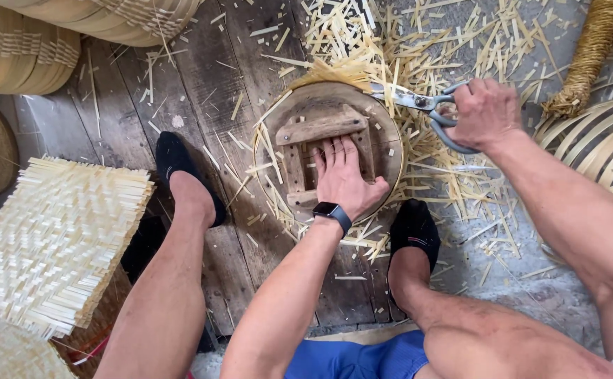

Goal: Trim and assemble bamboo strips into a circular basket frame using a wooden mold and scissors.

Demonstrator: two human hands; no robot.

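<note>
My left hand point(341, 175) presses flat on a round wooden form point(384, 126) with crossed wooden bars, lying on the floor between my feet. Pale bamboo strips stick out from under the form's rim. My right hand point(488, 112) grips large metal scissors point(419, 102) with grey handles; the blades point left at the strip ends along the form's upper right edge. A dark watch sits on my left wrist.
Cut bamboo offcuts point(419, 42) litter the floor behind the form. A woven bamboo mat point(54, 238) lies at left, stacked woven baskets point(25, 49) at top left, bent bamboo hoops point(601, 140) and a rope-wound bundle point(591, 56) at right. Dark wooden planks point(201, 91) lie underneath.
</note>
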